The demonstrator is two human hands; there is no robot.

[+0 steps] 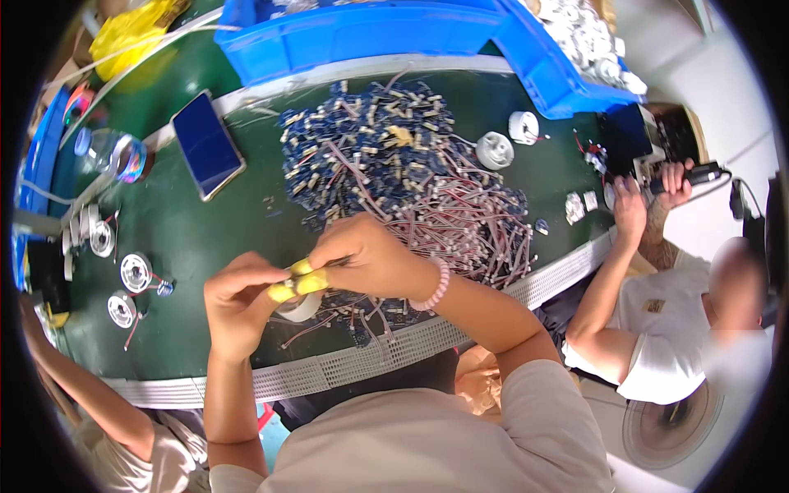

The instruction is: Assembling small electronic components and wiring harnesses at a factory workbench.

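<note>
My left hand [234, 302] and my right hand [362, 253] meet over the front of the green table, with fingertips close together. Yellow coverings [311, 283] wrap some of the fingertips. Just under them shows a white round housing [304, 310], partly hidden, which my left fingers appear to grip from the side. My right thumb and fingers are pinched; a small dark bit shows there, too small to name. Behind my right hand lies a heap of blue circuit boards [362, 156] and red-and-white wire leads [460, 218].
Blue bins [362, 41] line the back, one with white parts [583, 41]. A phone [207, 148] and a bottle [115, 154] lie left, near wired white housings [136, 272]. More housings [495, 150] sit right. Co-workers' arms [604, 283] show on both sides.
</note>
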